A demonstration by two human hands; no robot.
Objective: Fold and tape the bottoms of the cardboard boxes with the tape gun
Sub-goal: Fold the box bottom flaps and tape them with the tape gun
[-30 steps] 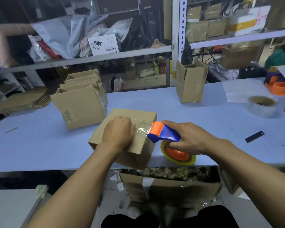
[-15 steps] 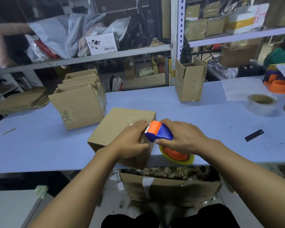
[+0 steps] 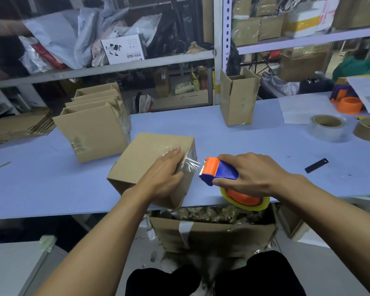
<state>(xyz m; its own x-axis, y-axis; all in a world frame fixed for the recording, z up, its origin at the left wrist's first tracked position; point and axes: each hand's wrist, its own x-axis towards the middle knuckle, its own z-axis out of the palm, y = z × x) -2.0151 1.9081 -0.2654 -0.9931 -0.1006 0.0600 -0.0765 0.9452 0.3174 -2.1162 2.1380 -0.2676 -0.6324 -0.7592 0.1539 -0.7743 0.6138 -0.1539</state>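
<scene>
Since half a second ago I see my tape gun pulled back right off the cardboard box, clear tape now stretched between them. The box lies on the blue table near its front edge. My left hand presses flat on it; my right hand grips the gun.

Two spare tape rolls and a black strip — on the blue table.

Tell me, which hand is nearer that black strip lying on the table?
Right. The right hand, gripping the tape gun, sits beside the black strip; the left hand rests farther away.
</scene>
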